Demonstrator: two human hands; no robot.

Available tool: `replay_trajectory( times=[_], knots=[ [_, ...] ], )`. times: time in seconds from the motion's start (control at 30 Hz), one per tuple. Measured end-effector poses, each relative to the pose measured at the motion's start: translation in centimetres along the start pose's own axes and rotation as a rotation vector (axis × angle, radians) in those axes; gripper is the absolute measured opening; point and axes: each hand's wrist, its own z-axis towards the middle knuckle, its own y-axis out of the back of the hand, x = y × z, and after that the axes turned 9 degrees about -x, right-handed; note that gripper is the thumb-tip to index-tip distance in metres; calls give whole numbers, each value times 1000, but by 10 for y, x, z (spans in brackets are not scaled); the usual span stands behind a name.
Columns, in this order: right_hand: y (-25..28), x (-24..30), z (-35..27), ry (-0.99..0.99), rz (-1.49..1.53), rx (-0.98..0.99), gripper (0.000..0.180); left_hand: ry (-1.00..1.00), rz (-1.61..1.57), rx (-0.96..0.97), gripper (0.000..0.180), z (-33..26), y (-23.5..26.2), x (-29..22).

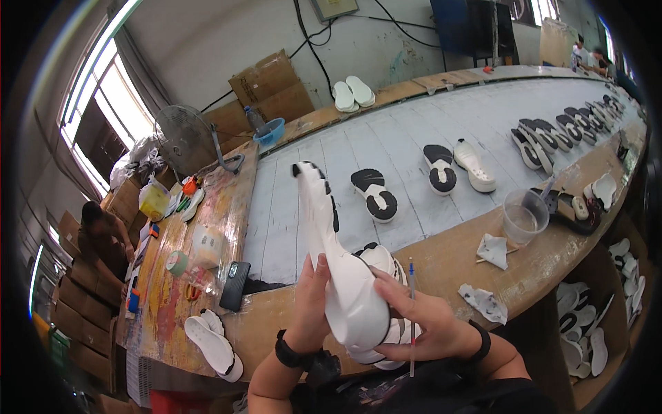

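1. Grip: both hands closed on one white shoe sole (331, 255). Left hand (312, 297) cups its left flank, fingers upright along the edge; right hand (420, 321) lies over the right side near the heel end, with a thin stick-like brush or pen (412, 310) pinned between its fingers.
2. Item held: white shoe sole with black tread patches at the toe, raised above the near edge of the surface (455, 255), heel toward the person, toe pointing away and up.
3. Handling, judged: likely light foam or rubber, somewhat flexible along its length, smooth rather than slippery; not fragile, though its white faces would probably mark easily. Best taken by the side walls at the broad heel half, as now.
4. Directly beneath: further white soles stacked (386, 265) at the surface edge.
5. Nearby right: crumpled white rags (484, 301), clear plastic cup (524, 215).
6. Nearby left: black phone (234, 286), tape roll (176, 262), white sole pair (214, 343).
7. Farther off: long white belt (427, 131) carrying black-and-white soles (374, 194).
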Motion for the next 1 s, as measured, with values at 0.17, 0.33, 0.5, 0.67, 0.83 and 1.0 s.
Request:
replay_trajectory(
  times=[0.17,0.33,0.5,0.67,0.83,1.0],
  knots=[
    [9,-31,-8,-296,382,-92,43,133,255,255,56,5,16,-2],
    [18,-84,-47,-628,333,-277,38,256,796,312,49,9,24,-1],
    [-16,-116,-89,-929,167,-296,59,156,1324,540,36,14,23,-16],
    [-41,-124,-81,-756,106,-315,67,-36,1302,467,38,-9,66,-15],
    [-62,-102,-55,-704,213,-234,52,460,518,73,39,-59,137,-21],
    [-89,-113,-66,-950,460,-127,44,615,123,-294,52,-113,212,18]
  ],
)
